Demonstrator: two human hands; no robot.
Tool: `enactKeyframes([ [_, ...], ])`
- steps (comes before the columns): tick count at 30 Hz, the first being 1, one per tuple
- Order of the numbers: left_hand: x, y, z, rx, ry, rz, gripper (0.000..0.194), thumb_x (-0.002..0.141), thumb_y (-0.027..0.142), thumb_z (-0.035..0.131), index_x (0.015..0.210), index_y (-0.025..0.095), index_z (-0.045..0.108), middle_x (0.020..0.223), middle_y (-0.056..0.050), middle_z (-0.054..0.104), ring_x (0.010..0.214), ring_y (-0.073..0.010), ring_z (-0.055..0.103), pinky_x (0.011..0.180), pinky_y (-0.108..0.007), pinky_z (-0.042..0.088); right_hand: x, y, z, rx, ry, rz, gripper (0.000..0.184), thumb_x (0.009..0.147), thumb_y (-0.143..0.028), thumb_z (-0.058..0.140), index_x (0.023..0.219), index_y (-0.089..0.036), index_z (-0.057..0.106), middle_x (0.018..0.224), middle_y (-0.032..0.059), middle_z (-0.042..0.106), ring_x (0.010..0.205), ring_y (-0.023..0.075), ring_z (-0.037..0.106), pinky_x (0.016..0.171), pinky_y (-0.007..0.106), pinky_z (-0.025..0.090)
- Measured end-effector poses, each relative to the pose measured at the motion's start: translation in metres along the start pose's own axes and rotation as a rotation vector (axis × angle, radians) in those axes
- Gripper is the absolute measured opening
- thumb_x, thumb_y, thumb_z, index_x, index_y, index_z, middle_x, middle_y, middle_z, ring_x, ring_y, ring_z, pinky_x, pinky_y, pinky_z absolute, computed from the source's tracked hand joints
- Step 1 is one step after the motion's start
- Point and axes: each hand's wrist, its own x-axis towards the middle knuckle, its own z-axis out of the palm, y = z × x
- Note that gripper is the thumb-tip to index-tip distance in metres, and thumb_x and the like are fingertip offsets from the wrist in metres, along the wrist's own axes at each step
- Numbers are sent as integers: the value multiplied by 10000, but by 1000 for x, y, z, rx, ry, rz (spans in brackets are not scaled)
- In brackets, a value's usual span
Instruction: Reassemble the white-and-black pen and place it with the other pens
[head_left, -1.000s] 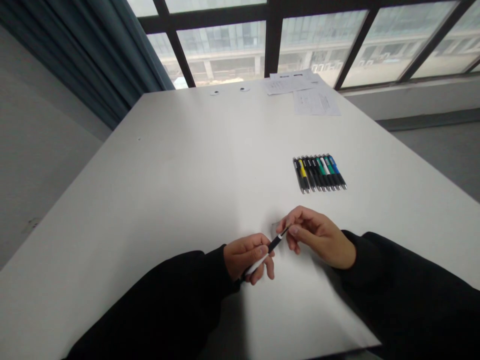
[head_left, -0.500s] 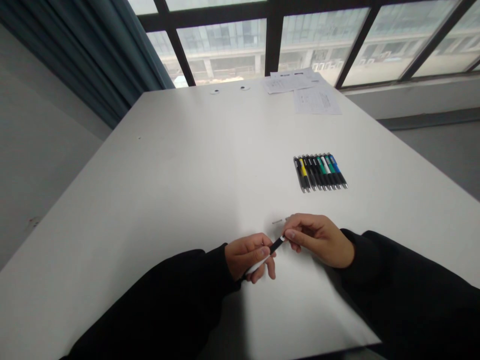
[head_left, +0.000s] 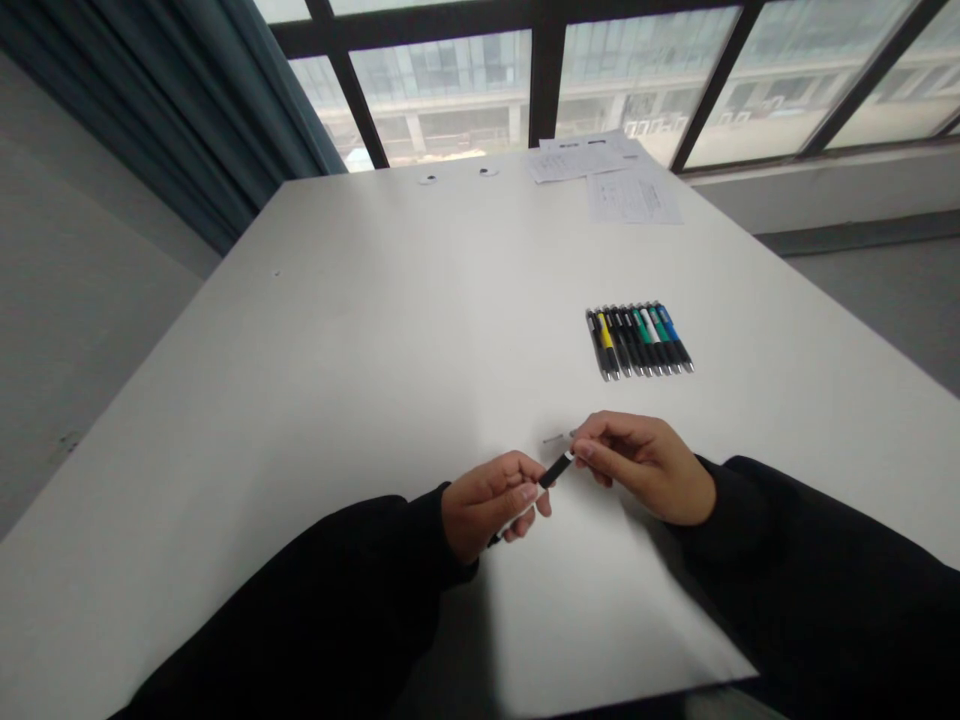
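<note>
Near the front of the white table [head_left: 390,370], my left hand [head_left: 491,503] is wrapped round a white pen with a black grip [head_left: 556,470], which slants up to the right. At the pen's upper end, the thumb and fingertips of my right hand [head_left: 646,465] are pinched together; they cover the very tip. Just beyond the fingers, a small thin metallic piece [head_left: 553,439] lies on the table, too small to name. Behind my right hand, several pens [head_left: 640,341] lie side by side in a row, with black, yellow, green, white and blue barrels.
Paper sheets [head_left: 630,185] lie at the far right end of the table. Two small round white pieces with dark centres [head_left: 488,172] are at the far edge. A blue curtain [head_left: 247,100] and a dark-framed window [head_left: 442,95] stand behind.
Both hands have lifted slightly away from me, carrying the pen with them. My right hand has shifted a little to the right, and more of the black grip shows.
</note>
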Motion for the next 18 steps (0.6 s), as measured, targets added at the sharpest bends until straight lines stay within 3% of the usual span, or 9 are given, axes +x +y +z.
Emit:
enactKeyframes([
  [6,7,44,7,7,-10,148,224,838,297,664,920,141,526,846,-46,640,692,-117,622,642,-260,504,21,-47,-1,-95,127,-209,168,891,-311,631,827,-157,638,631,-13,570,513,80,502,478,210,410],
  [9,8,69,8,95,33,310,187,822,225,676,912,148,532,813,-25,643,717,-135,652,678,-277,517,34,-76,5,-196,202,-365,149,878,-295,646,807,-164,653,584,-29,557,492,79,491,458,209,390],
  [14,2,90,8,497,249,480,164,826,213,668,971,140,644,765,-17,657,680,-127,633,640,-253,523,41,-97,9,-384,326,-487,136,855,-279,674,793,-159,674,602,-16,576,515,86,496,480,227,395],
  [18,-1,91,7,807,445,577,136,826,233,672,938,158,676,812,-22,660,707,-115,628,634,-215,532,40,-97,3,-530,312,-528,137,845,-281,680,781,-161,672,623,-4,580,542,103,496,505,251,393],
])
